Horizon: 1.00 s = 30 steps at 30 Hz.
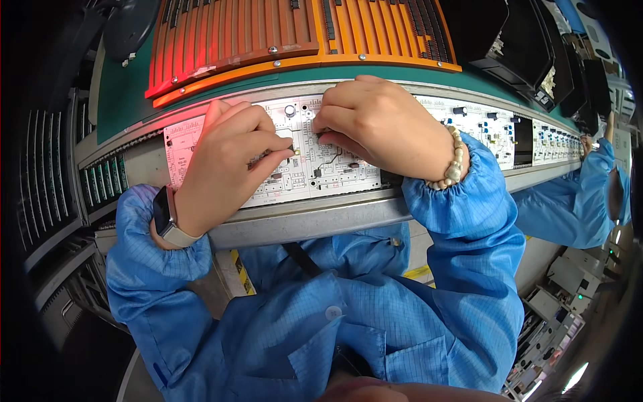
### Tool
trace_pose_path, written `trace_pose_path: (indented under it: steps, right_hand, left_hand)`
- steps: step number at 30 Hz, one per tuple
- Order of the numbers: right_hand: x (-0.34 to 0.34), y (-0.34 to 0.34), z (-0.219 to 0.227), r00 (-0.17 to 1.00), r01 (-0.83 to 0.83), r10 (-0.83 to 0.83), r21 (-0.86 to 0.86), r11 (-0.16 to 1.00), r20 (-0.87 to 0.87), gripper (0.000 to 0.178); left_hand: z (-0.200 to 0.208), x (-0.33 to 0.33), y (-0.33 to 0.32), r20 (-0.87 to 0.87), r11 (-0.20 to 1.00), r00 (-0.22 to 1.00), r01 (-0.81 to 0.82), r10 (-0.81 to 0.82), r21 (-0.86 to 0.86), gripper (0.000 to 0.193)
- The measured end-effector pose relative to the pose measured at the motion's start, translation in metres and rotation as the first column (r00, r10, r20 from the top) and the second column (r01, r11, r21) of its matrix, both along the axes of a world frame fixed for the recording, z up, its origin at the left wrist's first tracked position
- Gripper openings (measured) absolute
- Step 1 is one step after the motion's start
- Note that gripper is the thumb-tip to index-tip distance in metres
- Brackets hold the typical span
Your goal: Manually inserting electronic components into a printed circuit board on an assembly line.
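Note:
A white circuit board [268, 195] lies in the metal rail in front of me, with small components and printed lines on it. My left hand [231, 147] is over its left part, thumb and forefinger pinched close to the surface; a small dark bit shows by the fingertips, too small to name. Above the board's middle, my right hand [378, 120] has its fingers closed in a pinch, and whatever is between them is hidden. A round silver-topped capacitor [289, 110] stands on the board between the two hands.
Beyond the rail, a brown slotted rack [231, 40] and an orange slotted rack [375, 30] hold rows of black parts. More populated white boards [492, 134] sit along the rail [308, 224] to the right. Black bins [516, 53] stand at the far right. Another person's blue sleeve [589, 194] is at right.

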State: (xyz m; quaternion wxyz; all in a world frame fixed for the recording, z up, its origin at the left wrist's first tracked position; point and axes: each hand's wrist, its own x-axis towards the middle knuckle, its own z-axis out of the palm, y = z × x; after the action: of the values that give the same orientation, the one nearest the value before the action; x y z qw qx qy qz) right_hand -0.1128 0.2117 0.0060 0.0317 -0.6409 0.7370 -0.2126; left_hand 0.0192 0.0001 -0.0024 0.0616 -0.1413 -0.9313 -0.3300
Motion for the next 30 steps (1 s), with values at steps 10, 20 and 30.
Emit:
trace_pose_path:
  steps: [10,20,30]
  right_hand:
    - [-0.0002,0.0008,0.0016,1.000,-0.012,0.013,0.011,1.000,-0.027,0.017]
    - [0.0009,0.0015,-0.0009,0.998,-0.012,0.013,0.009,1.000,-0.062,0.015]
    - [0.0023,0.0011,-0.0059,0.999,0.028,-0.029,-0.038,0.999,-0.039,0.012]
  left_hand:
    - [0.0031,-0.0026,0.0037,0.004,1.000,1.000,-0.011,0.011,0.024,0.011]
    - [0.0049,-0.0060,0.0048,0.009,1.000,1.000,-0.009,0.009,0.001,0.011]
    - [0.0068,-0.0062,0.0060,0.025,0.998,1.000,-0.017,0.018,-0.053,0.011]
